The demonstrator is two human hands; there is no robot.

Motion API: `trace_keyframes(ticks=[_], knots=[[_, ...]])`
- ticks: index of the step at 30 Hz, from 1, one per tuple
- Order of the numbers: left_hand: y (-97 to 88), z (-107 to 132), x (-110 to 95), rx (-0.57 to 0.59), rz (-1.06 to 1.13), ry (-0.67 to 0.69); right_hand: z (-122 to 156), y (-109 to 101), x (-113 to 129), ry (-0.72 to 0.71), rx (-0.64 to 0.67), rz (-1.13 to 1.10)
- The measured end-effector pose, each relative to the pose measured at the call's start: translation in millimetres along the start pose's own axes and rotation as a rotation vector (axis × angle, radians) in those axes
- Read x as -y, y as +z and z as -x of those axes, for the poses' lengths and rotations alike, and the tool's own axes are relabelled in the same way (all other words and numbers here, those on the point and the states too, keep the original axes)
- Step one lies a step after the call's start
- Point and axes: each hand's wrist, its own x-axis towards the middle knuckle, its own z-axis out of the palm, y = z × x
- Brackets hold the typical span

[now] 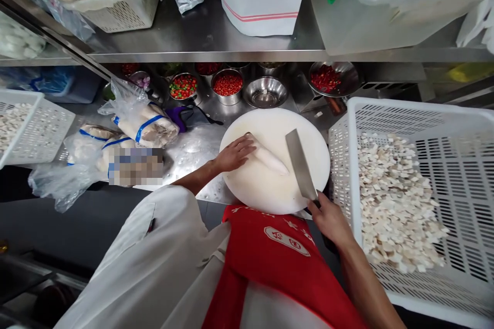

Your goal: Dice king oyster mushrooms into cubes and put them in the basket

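A round white cutting board (270, 193) lies on the steel counter in front of me. On it rests a long white mushroom stem (270, 159), pointing right. My left hand (233, 153) presses down on its left end, fingers curled over it. My right hand (332, 218) grips the handle of a cleaver (301, 164), whose wide blade hovers upright just right of the stem's tip.
A white slotted basket (459, 128) at right holds many diced white cubes (393, 205). Plastic bags of mushrooms (142, 123) lie at left, beside another basket (42, 128). Steel bowls of chopped red chili (227, 84) stand under the shelf (200, 54) behind the board.
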Motion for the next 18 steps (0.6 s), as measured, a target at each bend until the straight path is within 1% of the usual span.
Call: trace_keyframes(ticks=[2,4,6,8,11,16,18], knots=[[12.2,-1.5,4.6,-0.123,0.001,0.063,0.9,-0.3,8.9,-0.130,0.038,0.071],[24.5,-3.7,8.5,-0.267,-0.041,0.146,3.7,-0.9,18.0,-0.240,0.109,0.091],[34.0,-6.4,11.2,-0.387,-0.118,0.199,6.0,-1.8,25.8,-0.270,0.163,0.096],[39.2,-9.5,12.2,-0.460,-0.200,0.197,5.3,-2.4,32.3,-0.246,0.175,0.114],[40.6,-15.8,12.0,-0.456,-0.253,0.174,-2.8,-2.3,41.6,-0.206,0.151,0.147],[36.6,-27.3,17.2,-0.387,-0.212,0.217,-15.7,-1.2,61.6,-0.171,0.191,0.192],[36.1,-30.0,21.7,-0.375,-0.191,0.236,-14.9,-0.4,71.1,-0.173,0.171,0.195]])
